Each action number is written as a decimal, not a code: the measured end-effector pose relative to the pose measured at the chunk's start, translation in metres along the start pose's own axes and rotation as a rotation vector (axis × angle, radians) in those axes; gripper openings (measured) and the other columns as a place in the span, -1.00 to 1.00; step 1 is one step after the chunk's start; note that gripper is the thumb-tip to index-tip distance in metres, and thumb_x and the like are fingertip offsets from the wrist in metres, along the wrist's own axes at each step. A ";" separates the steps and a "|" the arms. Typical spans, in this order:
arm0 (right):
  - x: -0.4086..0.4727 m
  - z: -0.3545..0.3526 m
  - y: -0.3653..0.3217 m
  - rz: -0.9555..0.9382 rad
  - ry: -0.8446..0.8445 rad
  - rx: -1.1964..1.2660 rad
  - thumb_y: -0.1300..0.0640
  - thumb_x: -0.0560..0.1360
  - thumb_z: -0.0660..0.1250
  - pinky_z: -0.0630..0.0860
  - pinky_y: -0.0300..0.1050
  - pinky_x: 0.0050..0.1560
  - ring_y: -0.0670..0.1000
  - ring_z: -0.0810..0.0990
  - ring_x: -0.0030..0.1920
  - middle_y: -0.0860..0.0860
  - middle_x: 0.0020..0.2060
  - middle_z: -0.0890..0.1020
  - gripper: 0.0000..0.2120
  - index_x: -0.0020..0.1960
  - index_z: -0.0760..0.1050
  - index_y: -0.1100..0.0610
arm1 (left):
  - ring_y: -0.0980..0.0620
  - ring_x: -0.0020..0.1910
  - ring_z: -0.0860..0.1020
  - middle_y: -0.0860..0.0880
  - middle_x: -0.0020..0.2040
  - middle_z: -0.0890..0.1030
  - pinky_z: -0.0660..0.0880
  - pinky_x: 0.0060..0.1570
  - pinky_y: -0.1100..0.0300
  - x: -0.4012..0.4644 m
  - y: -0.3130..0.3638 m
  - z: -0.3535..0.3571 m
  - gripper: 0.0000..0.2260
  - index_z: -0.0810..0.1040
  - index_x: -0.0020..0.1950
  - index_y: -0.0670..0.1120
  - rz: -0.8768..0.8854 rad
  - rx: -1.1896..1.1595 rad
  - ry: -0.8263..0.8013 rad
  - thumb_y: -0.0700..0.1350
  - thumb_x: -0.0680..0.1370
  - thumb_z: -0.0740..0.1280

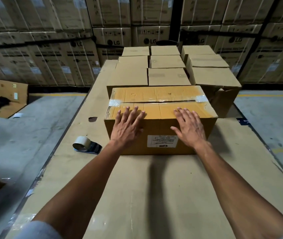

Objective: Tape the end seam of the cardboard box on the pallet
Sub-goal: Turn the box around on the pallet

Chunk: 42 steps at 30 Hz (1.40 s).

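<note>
Hands flat and spread, holding nothing, on the near top edge of the box.

Cardboard box (160,118) sits on the cardboard-covered pallet (154,187); left hand (128,125) and right hand (189,126) should press the flaps shut, since the top seam (156,101) gapes slightly, before fetching the tape roll (82,144) lying near on the left.

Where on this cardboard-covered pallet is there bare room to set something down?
Free: the wide cardboard sheet nearer than the box, and the strip right of it. Crowded: stacked boxes behind; the tape roll lies at the left edge.
</note>
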State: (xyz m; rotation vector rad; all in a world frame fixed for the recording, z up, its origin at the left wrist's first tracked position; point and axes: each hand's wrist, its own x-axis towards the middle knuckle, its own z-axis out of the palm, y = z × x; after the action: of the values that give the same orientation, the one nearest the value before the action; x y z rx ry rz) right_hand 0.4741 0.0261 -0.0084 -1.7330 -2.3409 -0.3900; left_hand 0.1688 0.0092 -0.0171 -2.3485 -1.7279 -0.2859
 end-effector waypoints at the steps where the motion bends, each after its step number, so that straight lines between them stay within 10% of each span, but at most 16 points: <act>1: 0.005 0.003 -0.003 0.005 -0.001 -0.002 -0.23 0.64 0.24 0.09 0.21 0.66 0.18 0.22 0.65 0.14 0.65 0.24 -0.26 0.69 0.11 0.06 | -0.27 0.76 -0.13 -0.09 0.79 -0.05 -0.18 0.69 -0.31 0.005 -0.004 0.001 -0.30 -0.10 0.76 0.15 -0.012 0.001 -0.006 0.27 0.72 0.17; 24: 0.060 0.015 -0.008 0.086 -0.155 -0.022 -0.11 0.71 0.15 -0.18 0.24 0.67 0.20 -0.08 0.70 0.12 0.71 -0.04 -0.26 0.71 -0.16 0.09 | -0.37 0.74 -0.13 -0.14 0.74 -0.02 -0.24 0.65 -0.35 0.055 -0.019 0.001 -0.17 -0.14 0.73 0.15 -0.055 -0.033 -0.104 -0.08 0.67 0.37; 33: 0.044 0.010 -0.078 0.009 0.070 0.145 0.07 0.63 0.34 0.14 0.20 0.65 0.24 0.22 0.63 0.22 0.61 0.27 -0.37 0.63 0.21 0.16 | -0.29 0.75 -0.11 -0.17 0.76 0.04 -0.13 0.70 -0.31 -0.006 -0.051 -0.004 -0.22 0.02 0.76 0.01 -0.088 -0.074 0.022 -0.10 0.64 0.38; 42: 0.042 0.024 -0.221 -0.143 0.133 0.301 0.19 0.53 0.37 0.53 0.09 0.27 0.12 0.49 0.32 0.12 0.38 0.47 -0.52 0.44 0.44 0.10 | -0.20 0.55 0.45 -0.16 0.59 0.46 0.45 0.48 -0.12 -0.077 -0.157 -0.004 -0.51 0.44 0.58 -0.13 -0.086 -0.086 0.018 -0.27 0.63 0.32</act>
State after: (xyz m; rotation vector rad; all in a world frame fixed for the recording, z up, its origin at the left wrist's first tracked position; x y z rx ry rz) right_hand 0.2502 0.0105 -0.0379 -1.3672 -2.2954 -0.1583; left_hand -0.0039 -0.0165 -0.0263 -2.3254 -1.8465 -0.4014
